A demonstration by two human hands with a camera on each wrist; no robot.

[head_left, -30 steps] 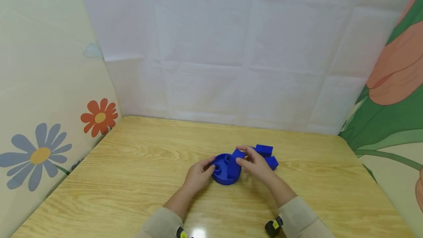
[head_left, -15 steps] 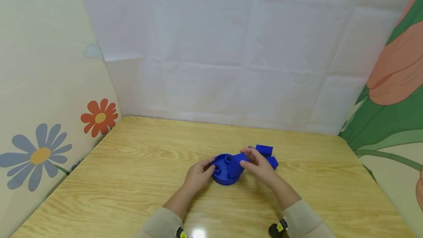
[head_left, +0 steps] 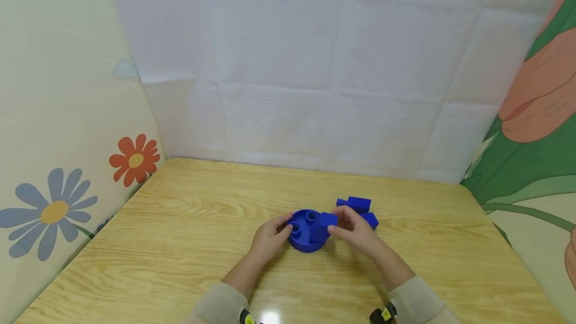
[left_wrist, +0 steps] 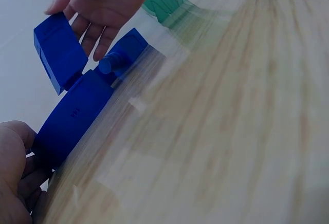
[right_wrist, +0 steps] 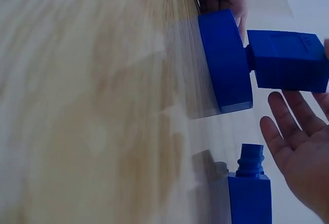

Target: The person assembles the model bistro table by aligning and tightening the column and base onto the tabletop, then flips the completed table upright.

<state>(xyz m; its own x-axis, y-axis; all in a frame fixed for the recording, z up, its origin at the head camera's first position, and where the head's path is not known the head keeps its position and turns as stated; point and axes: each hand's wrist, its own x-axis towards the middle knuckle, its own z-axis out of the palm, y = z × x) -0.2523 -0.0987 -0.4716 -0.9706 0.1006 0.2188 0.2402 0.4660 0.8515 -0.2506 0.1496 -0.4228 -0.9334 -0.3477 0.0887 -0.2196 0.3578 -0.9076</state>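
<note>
My left hand [head_left: 268, 239] grips the left rim of a round blue base [head_left: 302, 247], its thumb on the rim. The base lies on the table and has hollow round sockets in its top. A blue rectangular block [head_left: 329, 219] stands on the right part of the base, joined by a narrow neck seen in the right wrist view. My right hand [head_left: 360, 233] pinches the block's upper end with thumb and forefinger, while its other fingers hang loose in the right wrist view. Whether the neck is fully seated in the base is hidden.
Right behind my right hand lie more blue blocks, one [head_left: 359, 204] with a ridged neck and another [head_left: 370, 221] partly hidden by the hand. The wooden table [head_left: 189, 214] meets a white cloth [head_left: 279, 89] at the back. Flowered cloths flank both sides.
The block's top has tipped and turned toward the right, and my right hand has shifted right and slightly nearer with it. My left hand and the base have stayed in place.
</note>
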